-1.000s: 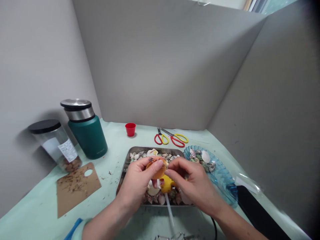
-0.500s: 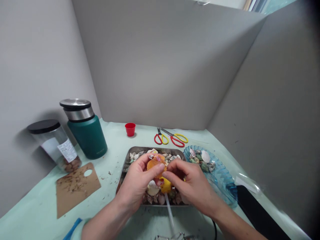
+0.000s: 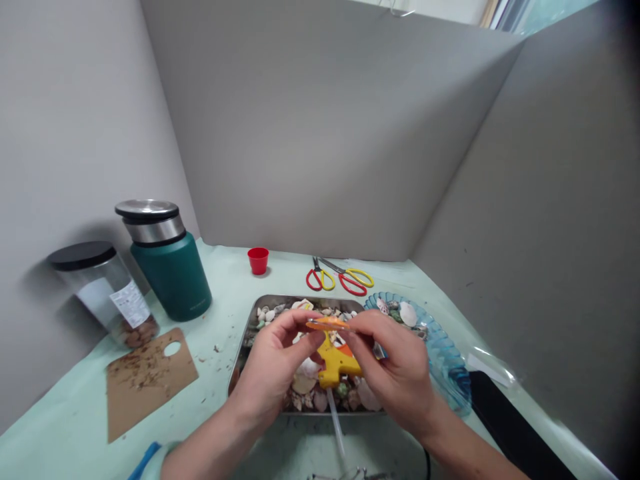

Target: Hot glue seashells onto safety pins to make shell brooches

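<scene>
Between my two hands is a thin, flat orange piece [image 3: 329, 324], seen nearly edge-on, with a shiny strip along its near edge. My left hand [image 3: 281, 350] is closed on its left end, thumb below and fingers above. The right end is pinched in my right hand [image 3: 393, 350]. Just beneath, a yellow glue gun [image 3: 336, 367] lies over the metal tray [image 3: 246, 357], and a clear glue stick [image 3: 335, 421] sticks out of it towards me. Many seashells [image 3: 303, 383] fill the tray. My right hand covers part of the glue gun.
Right of the tray stands a blue scalloped dish [image 3: 447, 353] with shells and stones. Behind are two pairs of scissors [image 3: 353, 277] and a red cup [image 3: 259, 261]. A green flask [image 3: 173, 270], a lidded jar [image 3: 107, 293] and a cardboard piece [image 3: 150, 390] with dried bits occupy the left.
The orange piece has turned from showing its broad face to nearly edge-on. My right hand has shifted slightly right and now grips its right end. More of the glue gun shows.
</scene>
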{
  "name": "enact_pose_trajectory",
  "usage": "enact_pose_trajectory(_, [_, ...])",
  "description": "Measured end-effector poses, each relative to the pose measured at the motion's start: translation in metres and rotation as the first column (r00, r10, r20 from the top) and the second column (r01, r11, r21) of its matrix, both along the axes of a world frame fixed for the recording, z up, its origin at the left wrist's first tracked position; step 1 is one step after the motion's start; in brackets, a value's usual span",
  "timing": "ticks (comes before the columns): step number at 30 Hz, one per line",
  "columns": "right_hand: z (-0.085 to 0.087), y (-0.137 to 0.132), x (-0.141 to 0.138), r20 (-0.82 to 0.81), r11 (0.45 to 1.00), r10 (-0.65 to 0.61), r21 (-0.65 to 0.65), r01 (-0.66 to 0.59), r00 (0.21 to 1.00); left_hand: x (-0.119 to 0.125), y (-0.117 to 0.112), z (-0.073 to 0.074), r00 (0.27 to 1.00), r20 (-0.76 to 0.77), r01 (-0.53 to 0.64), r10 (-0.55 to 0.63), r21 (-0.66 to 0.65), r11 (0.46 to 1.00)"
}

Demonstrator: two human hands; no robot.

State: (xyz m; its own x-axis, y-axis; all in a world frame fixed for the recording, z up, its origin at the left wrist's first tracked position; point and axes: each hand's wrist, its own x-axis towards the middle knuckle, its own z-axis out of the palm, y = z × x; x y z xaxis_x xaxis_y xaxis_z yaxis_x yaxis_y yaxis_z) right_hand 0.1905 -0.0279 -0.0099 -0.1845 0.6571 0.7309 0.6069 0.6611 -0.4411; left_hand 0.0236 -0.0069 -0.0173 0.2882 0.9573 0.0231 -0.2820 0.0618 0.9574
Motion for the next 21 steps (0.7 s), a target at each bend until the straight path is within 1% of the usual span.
enact_pose_trajectory(2, [-0.001, 0.001, 0.003, 0.071, 0.989, 0.010, 0.147, -0.020, 0.997, -0.001, 0.001, -0.002, 0.998, -0.050, -0.030, 0.031, 0.019, 0.999])
enact_pose_trajectory(3, [-0.002, 0.002, 0.004, 0.102, 0.980, 0.006, 0.199, -0.026, 0.995, -0.002, 0.002, -0.003, 0.995, -0.075, -0.055, 0.059, 0.050, 0.997])
enact_pose_trajectory(5, [-0.001, 0.002, 0.006, 0.152, 0.961, -0.021, 0.277, -0.023, 0.988, -0.003, 0.003, -0.004, 0.985, -0.119, -0.107, 0.128, 0.168, 0.980])
enact_pose_trajectory(6, [0.000, 0.001, 0.007, 0.176, 0.950, -0.034, 0.311, -0.023, 0.984, -0.004, 0.003, -0.004, 0.978, -0.129, -0.130, 0.165, 0.245, 0.961])
enact_pose_trajectory(8, [0.002, 0.000, 0.009, 0.222, 0.930, -0.049, 0.366, -0.037, 0.974, -0.006, 0.004, -0.004, 0.968, -0.138, -0.146, 0.211, 0.376, 0.915])
enact_pose_trajectory(9, [0.003, 0.000, 0.009, 0.241, 0.922, -0.049, 0.384, -0.049, 0.969, -0.007, 0.004, -0.004, 0.967, -0.139, -0.140, 0.215, 0.415, 0.899])
enact_pose_trajectory(11, [0.005, 0.000, 0.010, 0.258, 0.915, -0.034, 0.396, -0.074, 0.965, -0.009, 0.005, -0.003, 0.968, -0.140, -0.129, 0.209, 0.435, 0.891])
enact_pose_trajectory(12, [0.006, 0.000, 0.009, 0.250, 0.919, -0.016, 0.384, -0.084, 0.968, -0.009, 0.005, -0.003, 0.968, -0.145, -0.126, 0.204, 0.423, 0.897])
enact_pose_trajectory(14, [0.004, 0.002, 0.007, 0.181, 0.948, 0.022, 0.309, -0.078, 0.983, -0.008, 0.005, -0.003, 0.970, -0.161, -0.118, 0.182, 0.345, 0.931])
enact_pose_trajectory(15, [0.003, 0.003, 0.005, 0.119, 0.969, 0.027, 0.239, -0.055, 0.993, -0.007, 0.005, -0.004, 0.972, -0.171, -0.107, 0.159, 0.280, 0.954])
enact_pose_trajectory(16, [0.001, 0.004, 0.003, 0.045, 0.990, 0.011, 0.140, -0.018, 0.999, -0.006, 0.006, -0.005, 0.976, -0.178, -0.087, 0.124, 0.201, 0.976])
enact_pose_trajectory(17, [-0.001, 0.005, 0.000, -0.030, 0.999, -0.028, 0.024, 0.029, 0.999, -0.005, 0.006, -0.007, 0.982, -0.171, -0.063, 0.082, 0.117, 0.991])
enact_pose_trajectory(18, [-0.004, 0.006, -0.001, -0.096, 0.993, -0.073, -0.098, 0.063, 0.993, -0.004, 0.007, -0.009, 0.988, -0.150, -0.036, 0.041, 0.037, 0.999])
enact_pose_trajectory(19, [-0.006, 0.007, -0.003, -0.142, 0.974, -0.094, -0.217, 0.062, 0.985, -0.003, 0.007, -0.012, 0.993, -0.117, -0.005, 0.001, -0.030, 1.000])
enact_pose_trajectory(21, [-0.009, 0.009, -0.005, -0.222, 0.924, -0.087, -0.381, -0.005, 0.971, -0.001, 0.009, -0.016, 0.999, -0.022, 0.047, -0.050, -0.123, 0.991])
